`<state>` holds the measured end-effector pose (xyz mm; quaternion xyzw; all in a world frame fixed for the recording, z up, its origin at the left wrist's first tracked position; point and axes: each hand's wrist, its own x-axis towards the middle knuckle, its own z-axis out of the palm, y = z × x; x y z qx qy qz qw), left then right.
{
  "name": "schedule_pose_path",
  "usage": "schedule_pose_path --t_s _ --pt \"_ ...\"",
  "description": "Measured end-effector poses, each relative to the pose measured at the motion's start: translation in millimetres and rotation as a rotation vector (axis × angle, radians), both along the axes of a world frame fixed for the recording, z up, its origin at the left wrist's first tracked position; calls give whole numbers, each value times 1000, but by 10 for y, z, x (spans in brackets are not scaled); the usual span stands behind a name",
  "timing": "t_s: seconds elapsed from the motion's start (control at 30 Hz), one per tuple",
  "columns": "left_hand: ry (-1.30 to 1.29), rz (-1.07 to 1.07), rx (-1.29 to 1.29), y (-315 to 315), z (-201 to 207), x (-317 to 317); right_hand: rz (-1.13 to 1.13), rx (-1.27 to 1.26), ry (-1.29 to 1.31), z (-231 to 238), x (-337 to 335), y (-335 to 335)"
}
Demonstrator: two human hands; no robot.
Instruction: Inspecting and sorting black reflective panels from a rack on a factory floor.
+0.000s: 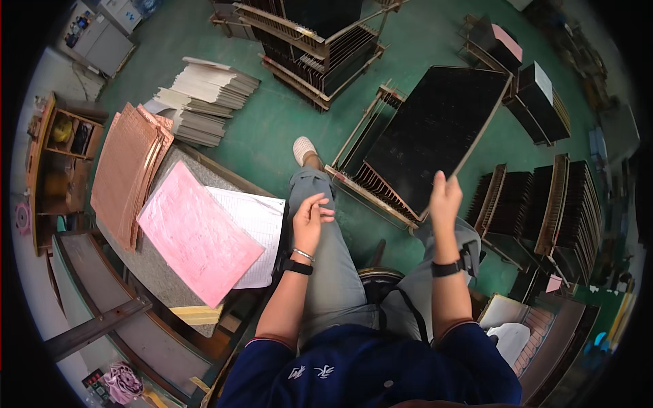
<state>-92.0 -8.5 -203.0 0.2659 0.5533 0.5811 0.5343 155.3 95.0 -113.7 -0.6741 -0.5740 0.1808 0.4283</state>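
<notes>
A large black flat panel [439,126] leans in a slotted rack [360,196] in front of me, tilted to the right. My right hand [444,198] is closed on the panel's near right edge, thumb up. Over my left thigh hovers my left hand [311,221], holding nothing, its fingers loosely bent and apart. Nearest to it on the left, a white ruled sheet [262,228] lies partly under a pink sheet [198,231] on a grey tabletop [160,272]. Copper-coloured sheets [126,177] are stacked at that tabletop's far left.
A tall rack of dark panels [326,61] stands ahead. More slotted racks [537,211] are to my right, with black stacks [541,102] beyond. Grey-white sheets [204,95] lie piled on the green floor [269,129]. A wooden shelf [68,143] is at far left.
</notes>
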Motion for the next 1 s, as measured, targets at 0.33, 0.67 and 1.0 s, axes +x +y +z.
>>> schedule_pose_path --t_s 0.33,0.67,1.0 --pt "26 25 43 98 54 -78 -12 -134 -155 -843 -964 520" --pt "33 11 58 123 71 -104 93 -391 -283 -999 -963 1174" --pt "66 12 58 104 68 -134 188 -657 -609 -1768 -1232 1320"
